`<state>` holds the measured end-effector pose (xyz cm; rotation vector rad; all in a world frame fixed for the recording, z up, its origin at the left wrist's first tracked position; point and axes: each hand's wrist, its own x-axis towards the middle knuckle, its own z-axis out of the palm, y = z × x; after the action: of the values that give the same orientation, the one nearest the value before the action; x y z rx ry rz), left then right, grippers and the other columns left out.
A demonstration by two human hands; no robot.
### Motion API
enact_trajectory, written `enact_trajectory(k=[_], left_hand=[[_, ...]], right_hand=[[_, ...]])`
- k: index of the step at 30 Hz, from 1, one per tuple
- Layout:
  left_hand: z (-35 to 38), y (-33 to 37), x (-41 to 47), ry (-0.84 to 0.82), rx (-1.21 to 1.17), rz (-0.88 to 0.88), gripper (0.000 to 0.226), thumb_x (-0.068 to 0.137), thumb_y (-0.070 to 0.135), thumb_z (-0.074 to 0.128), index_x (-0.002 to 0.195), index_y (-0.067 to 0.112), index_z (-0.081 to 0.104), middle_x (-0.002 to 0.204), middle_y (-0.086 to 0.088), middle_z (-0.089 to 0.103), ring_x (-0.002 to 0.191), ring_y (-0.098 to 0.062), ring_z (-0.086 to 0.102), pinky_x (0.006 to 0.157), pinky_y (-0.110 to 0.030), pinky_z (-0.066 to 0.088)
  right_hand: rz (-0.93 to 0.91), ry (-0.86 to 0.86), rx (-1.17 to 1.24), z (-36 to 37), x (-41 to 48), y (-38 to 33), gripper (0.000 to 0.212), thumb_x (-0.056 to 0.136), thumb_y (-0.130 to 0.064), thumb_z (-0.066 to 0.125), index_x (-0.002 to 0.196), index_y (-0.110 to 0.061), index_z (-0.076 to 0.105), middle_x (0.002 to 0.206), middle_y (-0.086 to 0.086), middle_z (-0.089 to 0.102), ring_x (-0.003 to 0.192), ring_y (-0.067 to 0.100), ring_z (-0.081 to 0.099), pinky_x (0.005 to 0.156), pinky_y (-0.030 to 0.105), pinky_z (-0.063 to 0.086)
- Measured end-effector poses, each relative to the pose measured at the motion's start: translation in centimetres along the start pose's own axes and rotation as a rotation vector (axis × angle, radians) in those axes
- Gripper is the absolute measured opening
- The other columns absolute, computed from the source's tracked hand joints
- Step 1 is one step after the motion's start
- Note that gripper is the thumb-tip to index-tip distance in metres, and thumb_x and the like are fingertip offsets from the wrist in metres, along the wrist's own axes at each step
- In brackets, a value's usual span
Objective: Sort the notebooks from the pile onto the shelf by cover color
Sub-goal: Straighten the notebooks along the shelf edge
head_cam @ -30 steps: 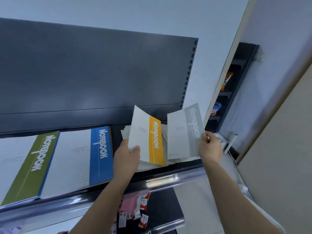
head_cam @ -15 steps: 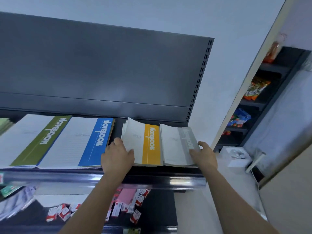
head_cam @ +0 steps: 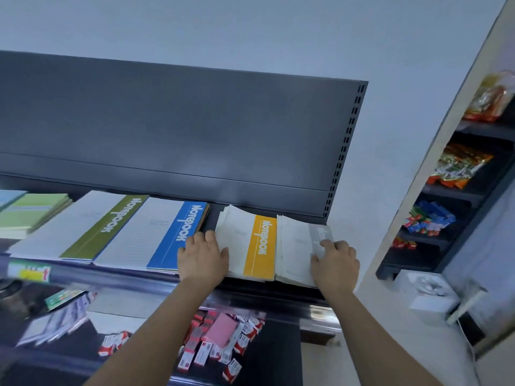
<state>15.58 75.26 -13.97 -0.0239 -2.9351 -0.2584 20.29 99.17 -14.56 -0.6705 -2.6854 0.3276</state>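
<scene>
My left hand (head_cam: 203, 256) lies palm down across the left edge of the yellow-banded notebook (head_cam: 260, 246). The fingers are fairly straight and rest on the white part of its cover, so they press rather than clasp. My right hand (head_cam: 334, 263) sits on the grey-banded notebook (head_cam: 295, 243), with bent fingertips on the grey strip at its right edge. I cannot tell whether the thumb is tucked under the cover, so I cannot say if that hand holds the notebook or only rests on it.

Each of the two notebooks tops a thin stack of its own. The stacks lie flat, side by side, with their long edges touching or nearly so, at the right end of the shelf (head_cam: 111, 277), just behind its shiny front rail. Just left of my left hand lies the blue-banded notebook (head_cam: 178, 235), and beside that the green-banded notebook (head_cam: 106, 227), both flat with their bands to the right. Further left is a stack of pale green books (head_cam: 33, 213), blurred at the frame's edge.

A dark back panel (head_cam: 181, 135) rises behind the row. Beneath my forearms, the lower shelf holds scattered small red-and-white boxes (head_cam: 195, 349) around a pink pad (head_cam: 220, 330). Off to the right, a separate dark rack holds snack packets (head_cam: 459, 168), and a white box (head_cam: 429, 296) sits near its foot.
</scene>
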Motion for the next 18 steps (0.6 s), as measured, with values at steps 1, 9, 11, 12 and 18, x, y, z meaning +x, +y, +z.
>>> enact_trajectory(k=[1,9,11,12,18], left_hand=[[-0.2,-0.3,-0.1,0.006,0.011,0.017,0.04,0.098,0.042,0.035,0.128,0.016,0.042,0.13,-0.007,0.048,0.121,-0.024,0.044,0.098,-0.039,0.038],[-2.1,-4.5,-1.3,0.104,0.134,0.054,0.036,0.099,0.035,0.033,0.126,0.017,0.048,0.125,-0.004,0.054,0.115,-0.024,0.048,0.091,-0.036,0.039],[-2.9,-6.3,-1.4,0.104,0.198,0.045,0.034,0.098,0.029,0.034,0.127,0.018,0.047,0.124,-0.003,0.054,0.114,-0.023,0.047,0.089,-0.035,0.038],[-3.3,-7.3,-1.4,0.099,0.229,0.037,0.034,0.096,0.026,0.036,0.128,0.018,0.046,0.124,-0.003,0.054,0.115,-0.023,0.046,0.089,-0.034,0.038],[-5.7,-14.5,-2.3,0.09,0.322,-0.053,0.037,0.093,0.023,0.043,0.13,0.018,0.044,0.129,-0.004,0.051,0.119,-0.024,0.044,0.093,-0.035,0.038]], right_hand=[[-0.05,0.014,0.021,0.1,-0.1,-0.5,0.04,0.092,-0.03,0.056,0.13,-0.018,0.056,0.127,0.009,0.053,0.118,0.028,0.045,0.093,0.038,0.039],[-0.42,-0.021,0.093,1.0,-1.7,-7.3,0.029,0.086,-0.023,0.063,0.113,-0.014,0.065,0.113,0.006,0.062,0.107,0.03,0.053,0.089,0.039,0.042],[-0.489,-0.018,0.11,1.0,-2.2,-9.6,0.026,0.082,-0.021,0.066,0.107,-0.013,0.067,0.106,0.008,0.065,0.103,0.032,0.056,0.085,0.04,0.043],[-0.529,-0.008,0.115,0.9,-2.5,-10.9,0.027,0.082,-0.021,0.066,0.108,-0.014,0.067,0.106,0.007,0.065,0.104,0.032,0.056,0.087,0.04,0.043],[-0.789,-0.109,0.0,1.4,-4.6,-19.0,0.039,0.094,-0.032,0.051,0.133,-0.023,0.05,0.129,0.0,0.052,0.122,0.023,0.043,0.101,0.035,0.035]])
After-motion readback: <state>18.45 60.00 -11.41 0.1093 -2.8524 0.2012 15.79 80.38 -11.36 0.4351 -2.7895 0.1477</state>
